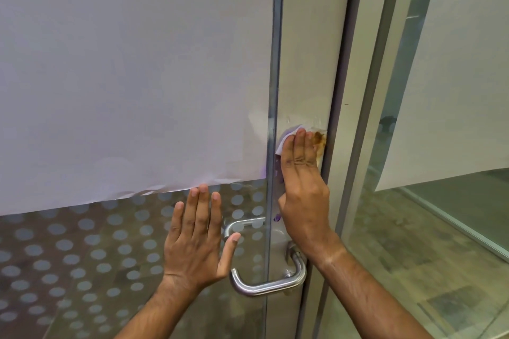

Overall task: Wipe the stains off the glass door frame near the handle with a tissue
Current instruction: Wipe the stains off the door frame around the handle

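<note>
Glass door (68, 256): fills the left and middle of the view; its lower part carries a pattern of pale dots.
Paper sheet (124, 77): white, covers the upper door pane; its wrinkled bottom edge runs across just above the dotted band.
Left hand (197, 239): flat against the dotted glass below the sheet's bottom edge, fingers straight and spread, thumb out toward the handle; it holds nothing.
Handle (268, 285): brushed-metal lever low on the door's right edge, just right of the left hand's thumb and below the right wrist; neither hand grips it.
Door frame (308, 49): pale vertical strip along the door's right edge, above the handle; small purple marks (276, 218) show on its left side beside the right hand.
Right hand (303, 192): laid on the frame above the handle, fingers straight and close together, pressing the tissue onto the frame.
Tissue (285, 137): white, under the right fingertips, showing past them at the top and left.
Brown stain (320, 138): at the frame's right edge, just right of the fingertips; whether it sits on the tissue or the frame is unclear.
Side pane (413, 228): clear glass right of the frame, another white sheet hanging behind it.
</note>
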`<state>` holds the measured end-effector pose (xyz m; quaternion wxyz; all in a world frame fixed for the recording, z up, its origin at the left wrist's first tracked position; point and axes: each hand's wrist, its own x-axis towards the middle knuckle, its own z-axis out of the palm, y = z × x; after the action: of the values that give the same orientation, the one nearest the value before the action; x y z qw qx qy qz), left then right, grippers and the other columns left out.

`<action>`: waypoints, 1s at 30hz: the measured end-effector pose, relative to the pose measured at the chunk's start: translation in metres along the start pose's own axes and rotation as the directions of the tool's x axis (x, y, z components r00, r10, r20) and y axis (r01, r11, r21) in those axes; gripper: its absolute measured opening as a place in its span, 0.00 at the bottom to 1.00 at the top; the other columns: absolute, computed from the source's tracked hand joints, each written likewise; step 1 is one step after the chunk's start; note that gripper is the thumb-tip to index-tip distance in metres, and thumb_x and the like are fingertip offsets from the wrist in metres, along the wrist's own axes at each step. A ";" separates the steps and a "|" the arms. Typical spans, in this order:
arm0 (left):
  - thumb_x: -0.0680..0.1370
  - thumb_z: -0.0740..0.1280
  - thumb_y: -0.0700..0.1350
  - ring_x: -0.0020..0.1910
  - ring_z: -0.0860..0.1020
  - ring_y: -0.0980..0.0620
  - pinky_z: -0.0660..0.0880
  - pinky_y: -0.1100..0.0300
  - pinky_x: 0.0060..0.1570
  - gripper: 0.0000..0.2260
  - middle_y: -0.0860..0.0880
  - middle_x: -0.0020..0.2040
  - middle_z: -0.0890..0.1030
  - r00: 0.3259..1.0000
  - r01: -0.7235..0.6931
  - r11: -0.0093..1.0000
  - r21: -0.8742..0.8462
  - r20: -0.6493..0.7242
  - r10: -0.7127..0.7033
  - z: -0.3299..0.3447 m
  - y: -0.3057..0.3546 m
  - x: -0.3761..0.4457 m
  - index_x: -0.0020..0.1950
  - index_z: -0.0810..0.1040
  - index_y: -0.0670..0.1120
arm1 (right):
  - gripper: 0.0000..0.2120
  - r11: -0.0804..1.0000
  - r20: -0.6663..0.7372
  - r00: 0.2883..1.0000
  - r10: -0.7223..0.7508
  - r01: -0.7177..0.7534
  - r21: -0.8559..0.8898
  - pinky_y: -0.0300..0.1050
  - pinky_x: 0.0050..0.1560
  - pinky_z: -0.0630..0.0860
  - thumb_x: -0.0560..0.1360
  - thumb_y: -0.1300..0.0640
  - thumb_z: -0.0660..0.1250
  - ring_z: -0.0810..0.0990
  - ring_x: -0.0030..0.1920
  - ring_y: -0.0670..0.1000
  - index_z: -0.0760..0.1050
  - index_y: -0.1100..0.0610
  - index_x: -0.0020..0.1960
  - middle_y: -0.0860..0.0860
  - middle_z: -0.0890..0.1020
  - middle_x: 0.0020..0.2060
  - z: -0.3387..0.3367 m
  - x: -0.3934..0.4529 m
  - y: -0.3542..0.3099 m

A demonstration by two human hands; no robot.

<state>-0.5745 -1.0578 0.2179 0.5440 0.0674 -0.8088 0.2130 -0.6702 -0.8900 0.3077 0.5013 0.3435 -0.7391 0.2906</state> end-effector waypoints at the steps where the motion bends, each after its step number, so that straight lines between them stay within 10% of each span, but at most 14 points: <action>1: 0.76 0.60 0.59 0.82 0.46 0.41 0.43 0.46 0.80 0.42 0.39 0.82 0.45 1.000 0.001 1.000 -0.003 0.003 -0.001 0.000 0.000 0.000 0.81 0.47 0.38 | 0.42 1.000 0.003 1.000 -0.015 0.015 0.002 0.55 0.74 0.63 0.66 0.80 0.64 0.58 0.76 0.60 0.54 0.66 0.76 0.62 0.58 0.75 0.000 -0.001 0.002; 7: 0.77 0.59 0.59 0.82 0.45 0.42 0.44 0.46 0.80 0.42 0.39 0.82 0.44 1.000 0.008 1.000 -0.018 0.020 -0.008 -0.003 0.001 0.001 0.81 0.48 0.38 | 0.24 0.994 -0.008 0.995 -0.103 0.102 -0.039 0.54 0.73 0.63 0.77 0.69 0.50 0.63 0.74 0.61 0.60 0.66 0.74 0.63 0.65 0.73 -0.003 -0.003 0.009; 19: 0.77 0.60 0.60 0.82 0.44 0.42 0.44 0.45 0.80 0.42 0.39 0.82 0.43 0.998 0.019 0.999 -0.035 0.059 -0.017 -0.005 0.000 0.000 0.81 0.48 0.37 | 0.23 0.955 0.194 0.949 -0.250 0.275 -0.113 0.56 0.73 0.62 0.78 0.70 0.51 0.62 0.74 0.61 0.65 0.67 0.72 0.63 0.65 0.72 -0.008 -0.046 0.020; 30: 0.76 0.60 0.59 0.82 0.45 0.41 0.43 0.46 0.80 0.43 0.38 0.82 0.44 0.997 0.013 0.999 -0.038 0.073 -0.010 -0.008 0.001 0.001 0.81 0.46 0.38 | 0.37 0.991 0.299 0.945 -0.134 0.136 0.016 0.53 0.69 0.69 0.57 0.71 0.68 0.71 0.70 0.56 0.74 0.63 0.68 0.57 0.73 0.69 -0.024 -0.067 0.026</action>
<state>-0.5684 -1.0538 0.2209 0.5167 0.0690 -0.8316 0.1916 -0.6606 -0.8414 0.2507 0.4029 0.4323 -0.7819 0.1985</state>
